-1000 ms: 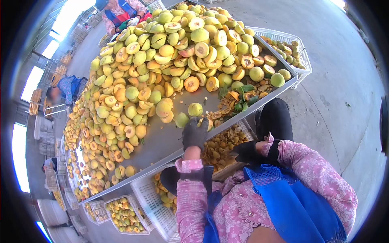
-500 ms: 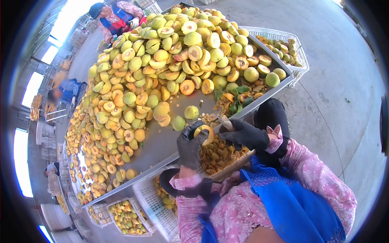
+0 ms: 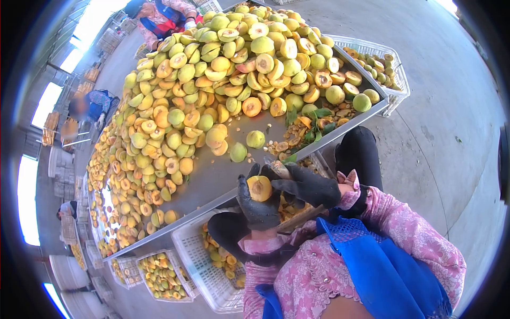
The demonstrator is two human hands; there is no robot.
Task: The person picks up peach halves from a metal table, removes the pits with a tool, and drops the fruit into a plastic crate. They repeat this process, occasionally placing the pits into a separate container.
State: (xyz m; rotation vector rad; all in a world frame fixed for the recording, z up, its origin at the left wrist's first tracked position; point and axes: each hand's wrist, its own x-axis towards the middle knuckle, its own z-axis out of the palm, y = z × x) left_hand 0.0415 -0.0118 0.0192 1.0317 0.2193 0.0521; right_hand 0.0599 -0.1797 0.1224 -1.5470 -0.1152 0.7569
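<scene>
My left hand [image 3: 258, 204], in a black glove, is closed round a yellow peach half [image 3: 259, 188], its cut face turned up. Close beside it on the right, my right hand [image 3: 311, 186], also gloved in black, grips a small knife [image 3: 280, 169] by its light handle; the blade's details are too small to make out. Just beyond the hands, two greenish peaches [image 3: 255, 139] lie on the metal table [image 3: 212, 173]. Under the hands, partly hidden, a container of peach scraps [image 3: 291, 211] shows.
A large heap of halved peaches [image 3: 212, 80] covers much of the table. Leaves and scraps [image 3: 316, 125] lie at its right corner. White crates of peaches stand at the right [image 3: 401, 80], by my left knee [image 3: 194, 260] and at lower left [image 3: 164, 300]. Another person [image 3: 162, 21] works across the table.
My left hand has turned the peach half so its cut face shows more fully. My right hand with the knife has moved slightly down and left. The view has shifted a little.
</scene>
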